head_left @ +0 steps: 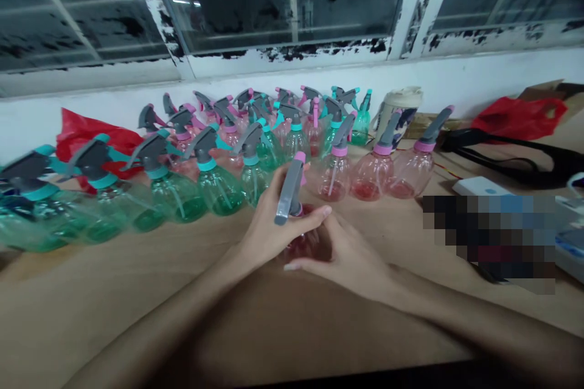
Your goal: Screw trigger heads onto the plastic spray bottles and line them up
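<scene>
Pink spray bottle (pixel 302 244) held back from the table's (pixel 328 328) front edge
Left hand (pixel 267 222) has fingers clamped round its neck, right hand (pixel 353 252) round its body; uneven pressure could tip it.

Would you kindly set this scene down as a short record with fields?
Left hand: curled around the upper part of a pink-trimmed spray bottle
Right hand: curved beside that bottle's body; contact unclear
Front left: row of green-tinted bottles
Right of the hands: three pink-tinted bottles
Behind, right: patterned cup, red bag
Surface: brown table
</scene>
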A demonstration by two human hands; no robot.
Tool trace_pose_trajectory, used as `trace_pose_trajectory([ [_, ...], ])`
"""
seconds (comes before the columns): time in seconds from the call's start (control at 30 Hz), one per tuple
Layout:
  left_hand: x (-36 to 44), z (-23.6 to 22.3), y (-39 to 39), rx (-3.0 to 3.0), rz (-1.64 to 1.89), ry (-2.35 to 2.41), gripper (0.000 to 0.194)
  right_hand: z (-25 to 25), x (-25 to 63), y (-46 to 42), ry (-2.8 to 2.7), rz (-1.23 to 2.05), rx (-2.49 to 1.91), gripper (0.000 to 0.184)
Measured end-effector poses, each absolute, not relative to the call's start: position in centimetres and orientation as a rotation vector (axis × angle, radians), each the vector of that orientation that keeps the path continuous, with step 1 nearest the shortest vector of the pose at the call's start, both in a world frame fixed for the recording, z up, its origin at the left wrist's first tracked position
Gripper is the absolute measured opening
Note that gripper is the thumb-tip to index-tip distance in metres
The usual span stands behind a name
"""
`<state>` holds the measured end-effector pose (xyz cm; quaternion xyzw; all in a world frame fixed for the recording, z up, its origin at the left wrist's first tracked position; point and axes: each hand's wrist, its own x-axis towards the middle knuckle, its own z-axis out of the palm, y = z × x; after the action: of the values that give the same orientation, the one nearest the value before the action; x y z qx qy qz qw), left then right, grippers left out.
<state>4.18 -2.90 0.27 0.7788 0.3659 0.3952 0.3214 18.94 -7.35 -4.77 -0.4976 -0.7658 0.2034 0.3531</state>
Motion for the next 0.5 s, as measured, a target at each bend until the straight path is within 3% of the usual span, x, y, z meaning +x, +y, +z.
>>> trace_pose_trajectory([
  [0.23,0.9,-1.1,-4.1,2.086,1.059,1.037,0.068,-5.0,18.0,-6.5,-1.981,0.393,-1.232,0.056],
  [0.5,-3.2,-4.0,-7.1,2.28,0.658,1.284,0.047,-4.8,19.5,-3.1,-2.003,0.135,-1.379,0.058],
])
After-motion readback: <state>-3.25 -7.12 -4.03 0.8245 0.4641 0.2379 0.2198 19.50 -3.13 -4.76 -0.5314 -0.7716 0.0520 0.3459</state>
